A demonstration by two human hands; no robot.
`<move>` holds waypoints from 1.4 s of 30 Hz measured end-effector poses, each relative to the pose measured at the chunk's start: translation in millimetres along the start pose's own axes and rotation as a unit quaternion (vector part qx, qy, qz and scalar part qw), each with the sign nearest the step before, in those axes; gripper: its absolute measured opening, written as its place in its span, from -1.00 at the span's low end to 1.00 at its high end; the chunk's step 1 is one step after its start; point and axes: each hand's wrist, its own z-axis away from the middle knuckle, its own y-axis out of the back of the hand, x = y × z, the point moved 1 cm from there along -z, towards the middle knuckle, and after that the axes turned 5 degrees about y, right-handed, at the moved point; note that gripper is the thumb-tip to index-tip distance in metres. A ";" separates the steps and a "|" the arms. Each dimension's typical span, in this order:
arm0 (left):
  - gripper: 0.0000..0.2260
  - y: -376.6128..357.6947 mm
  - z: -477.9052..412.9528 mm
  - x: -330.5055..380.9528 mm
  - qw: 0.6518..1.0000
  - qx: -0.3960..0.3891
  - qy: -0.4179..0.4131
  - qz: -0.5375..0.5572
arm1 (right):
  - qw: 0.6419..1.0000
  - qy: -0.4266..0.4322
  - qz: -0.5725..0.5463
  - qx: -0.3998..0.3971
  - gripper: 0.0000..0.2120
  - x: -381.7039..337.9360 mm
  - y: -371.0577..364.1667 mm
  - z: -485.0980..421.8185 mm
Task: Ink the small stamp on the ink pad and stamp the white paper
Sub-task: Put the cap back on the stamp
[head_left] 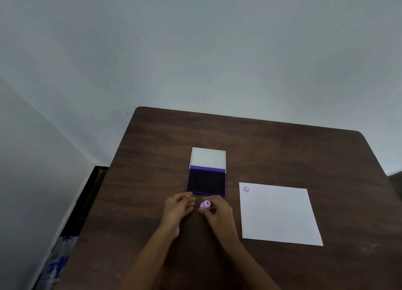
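The ink pad (206, 182) lies open in the middle of the dark wooden table (282, 150), its white lid standing up at the back and the dark purple pad facing up. Just in front of it, my right hand (218, 215) holds the small lilac stamp (205, 205) in its fingertips. My left hand (178, 207) rests beside it on the left with loosely curled fingers that hold nothing. The white paper (278, 215) lies flat to the right and bears one round purple stamp mark (246, 189) in its far left corner.
A grey wall rises behind the table. The table's left edge drops to a dark floor gap, where a blue and white patterned bag (56, 261) lies low at the left.
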 end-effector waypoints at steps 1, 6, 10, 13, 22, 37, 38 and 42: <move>-0.86 2.0 -3.2 2.5 1.000 0.023 -0.019 -0.007 | 0.998 0.017 0.044 -0.033 -0.86 9.0 5.9 -0.9; -0.86 11.0 -18.4 14.9 0.992 0.084 -0.080 -0.053 | 0.988 0.048 0.115 -0.087 -0.65 11.0 0.8 -1.1; -0.83 11.7 -31.2 25.1 0.979 0.111 -0.131 -0.112 | 0.996 0.055 0.066 -0.013 -0.68 9.9 18.2 -5.8; -0.80 2.7 -41.5 40.5 0.960 0.132 -0.176 -0.173 | 0.993 0.018 -0.013 0.113 -0.88 0.1 31.2 -34.3; -0.75 -36.4 -71.8 77.3 0.920 0.124 -0.226 -0.294 | 0.987 -0.093 -0.012 0.133 -0.74 -11.3 40.1 -119.2; -0.79 -33.9 -62.0 83.6 0.935 0.105 -0.233 -0.244 | 0.987 -0.093 -0.070 0.115 -0.71 -17.2 58.9 -120.2; -0.79 -32.0 -57.2 83.7 0.935 0.100 -0.240 -0.240 | 0.988 -0.080 -0.060 0.119 -0.71 -18.7 60.2 -116.8; -0.75 -24.7 -36.9 80.6 0.924 0.074 -0.290 -0.236 | 0.991 -0.026 -0.025 0.127 -0.76 -23.4 61.3 -97.9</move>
